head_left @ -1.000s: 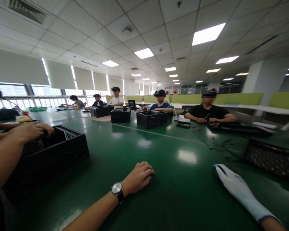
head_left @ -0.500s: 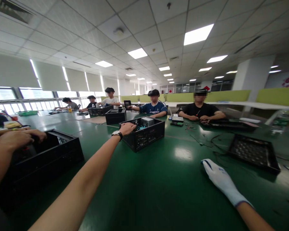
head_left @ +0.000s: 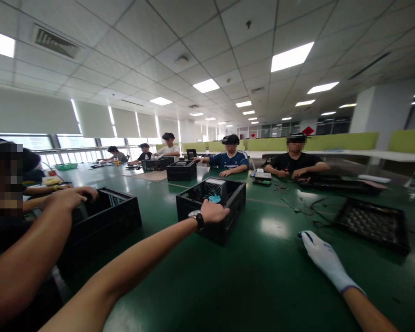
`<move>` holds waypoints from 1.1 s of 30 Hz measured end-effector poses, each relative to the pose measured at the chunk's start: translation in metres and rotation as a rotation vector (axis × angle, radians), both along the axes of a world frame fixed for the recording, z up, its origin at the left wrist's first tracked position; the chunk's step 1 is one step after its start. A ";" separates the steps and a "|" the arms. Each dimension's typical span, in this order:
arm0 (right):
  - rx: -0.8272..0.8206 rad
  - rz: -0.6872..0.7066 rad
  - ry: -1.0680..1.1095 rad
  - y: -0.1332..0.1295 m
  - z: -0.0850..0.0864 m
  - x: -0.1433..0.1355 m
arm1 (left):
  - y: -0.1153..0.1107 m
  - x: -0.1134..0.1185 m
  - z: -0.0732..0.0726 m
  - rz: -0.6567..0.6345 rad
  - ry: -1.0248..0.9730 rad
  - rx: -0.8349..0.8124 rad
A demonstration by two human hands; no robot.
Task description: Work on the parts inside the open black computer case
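My left hand (head_left: 212, 213), with a watch on the wrist, grips the near rim of a black open computer case (head_left: 228, 216) that stands on the green table (head_left: 193, 276). Inside the case I see a grey power unit and a blue fan. My right hand (head_left: 320, 256) wears a white glove and lies flat on the table to the right, holding nothing.
A person on my left works in another black case (head_left: 107, 221). A flat black panel (head_left: 370, 221) and loose cables (head_left: 307, 207) lie at the right. Several people sit along the far side with more black cases (head_left: 181, 170).
My left hand reached out from the table, took the black case by its rim, and the case has come nearer to me. My gloved right hand stayed flat.
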State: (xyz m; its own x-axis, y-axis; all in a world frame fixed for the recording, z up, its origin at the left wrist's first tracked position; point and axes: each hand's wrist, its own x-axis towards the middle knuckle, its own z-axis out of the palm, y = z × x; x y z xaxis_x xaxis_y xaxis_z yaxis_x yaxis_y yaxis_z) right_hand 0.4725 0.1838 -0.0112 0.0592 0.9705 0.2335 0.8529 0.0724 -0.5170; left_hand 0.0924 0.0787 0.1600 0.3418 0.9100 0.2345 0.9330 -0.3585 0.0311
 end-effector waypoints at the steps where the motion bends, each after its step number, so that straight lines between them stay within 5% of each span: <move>1: 0.004 -0.002 0.011 -0.003 -0.001 0.000 | -0.017 0.011 0.001 -0.015 0.018 -0.066; 7: 0.082 -0.003 0.078 -0.038 0.000 -0.004 | -0.120 0.049 0.028 -0.393 0.019 -0.802; 11: 0.143 -0.109 0.175 -0.078 0.024 -0.010 | -0.118 0.028 0.034 -0.640 0.055 -0.537; 15: 0.200 -0.137 0.304 -0.120 0.073 -0.019 | -0.069 -0.014 0.002 -0.647 0.191 -0.285; 18: 0.277 0.072 0.325 -0.159 0.124 -0.040 | -0.038 -0.031 -0.022 -0.635 0.259 -0.302; 23: 0.427 0.663 -0.135 -0.200 0.190 -0.101 | -0.019 -0.027 -0.038 -0.649 0.340 -0.282; 28: 0.270 0.804 -0.550 -0.175 0.187 -0.139 | -0.035 -0.030 -0.029 -0.681 0.345 -0.190; 33: 0.091 0.985 -0.697 -0.147 0.168 -0.178 | -0.081 -0.051 0.010 -0.640 0.342 -0.091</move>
